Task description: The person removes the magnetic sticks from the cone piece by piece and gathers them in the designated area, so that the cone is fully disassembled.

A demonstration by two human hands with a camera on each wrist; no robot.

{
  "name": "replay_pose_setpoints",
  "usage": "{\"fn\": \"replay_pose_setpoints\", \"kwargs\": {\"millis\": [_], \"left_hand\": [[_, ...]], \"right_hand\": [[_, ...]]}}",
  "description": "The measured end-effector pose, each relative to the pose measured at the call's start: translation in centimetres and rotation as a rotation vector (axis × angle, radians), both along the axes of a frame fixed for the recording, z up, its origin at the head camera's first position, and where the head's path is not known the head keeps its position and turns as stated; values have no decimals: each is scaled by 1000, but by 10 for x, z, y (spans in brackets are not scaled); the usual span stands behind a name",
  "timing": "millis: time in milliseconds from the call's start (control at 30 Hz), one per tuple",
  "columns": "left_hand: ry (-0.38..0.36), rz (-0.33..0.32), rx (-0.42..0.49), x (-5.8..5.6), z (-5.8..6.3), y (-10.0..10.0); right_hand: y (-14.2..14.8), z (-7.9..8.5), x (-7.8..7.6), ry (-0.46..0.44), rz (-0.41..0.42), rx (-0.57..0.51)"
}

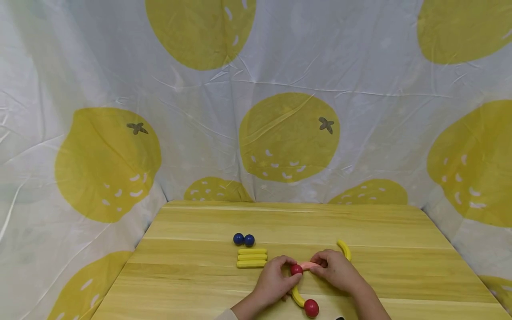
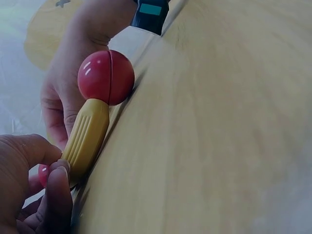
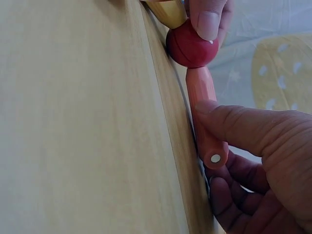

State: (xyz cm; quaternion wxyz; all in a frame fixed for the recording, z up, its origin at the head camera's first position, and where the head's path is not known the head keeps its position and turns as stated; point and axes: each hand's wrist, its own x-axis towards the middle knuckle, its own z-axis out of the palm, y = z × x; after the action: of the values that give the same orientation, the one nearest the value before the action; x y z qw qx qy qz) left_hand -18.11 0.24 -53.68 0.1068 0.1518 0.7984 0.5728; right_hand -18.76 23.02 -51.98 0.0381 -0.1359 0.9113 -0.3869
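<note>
My left hand (image 1: pixel 274 281) pinches a red ball (image 1: pixel 296 269) between thumb and fingers, just over the table. From that ball a curved yellow rod (image 1: pixel 297 297) runs toward the front edge, with a second red ball (image 1: pixel 311 308) at its other end; the left wrist view shows this yellow rod (image 2: pixel 87 134) has grooves along its side. My right hand (image 1: pixel 339 271) pinches a short pink rod (image 3: pixel 201 90) between thumb and fingers. One end of the pink rod touches the held red ball (image 3: pixel 190 46); its near end bears a pale round dot.
Two blue balls (image 1: pixel 244 240) sit side by side behind several straight yellow rods (image 1: pixel 252 257), which lie parallel left of my hands. Another curved yellow rod (image 1: pixel 344 250) lies just beyond my right hand. A lemon-print cloth (image 1: pixel 288 80) hangs behind the wooden table (image 1: pixel 192 222).
</note>
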Motion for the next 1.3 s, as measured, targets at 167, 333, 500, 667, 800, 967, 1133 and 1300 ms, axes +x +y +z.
{"fn": "replay_pose_setpoints", "kwargs": {"millis": [167,333,500,667,800,967,1133,1300], "left_hand": [[2,10,-10,1,1,0],[15,9,-21,0,1,0],[15,7,-36,0,1,0],[-2,1,-44,0,0,0],[-2,-3,-42,0,0,0],[-4,-1,-48,1,1,0],[11,1,-61,3,3,-1],[7,1,-61,3,2,-1]], "right_hand": [[-1,1,0,3,4,-9],[-3,4,0,29,-66,39],[1,11,-2,13,-225,42],[25,17,-6,37,-400,33],[51,14,-5,67,-515,60],[74,8,-2,22,-616,111],[82,3,-3,-43,-624,140],[81,2,-3,-81,-615,138]]}}
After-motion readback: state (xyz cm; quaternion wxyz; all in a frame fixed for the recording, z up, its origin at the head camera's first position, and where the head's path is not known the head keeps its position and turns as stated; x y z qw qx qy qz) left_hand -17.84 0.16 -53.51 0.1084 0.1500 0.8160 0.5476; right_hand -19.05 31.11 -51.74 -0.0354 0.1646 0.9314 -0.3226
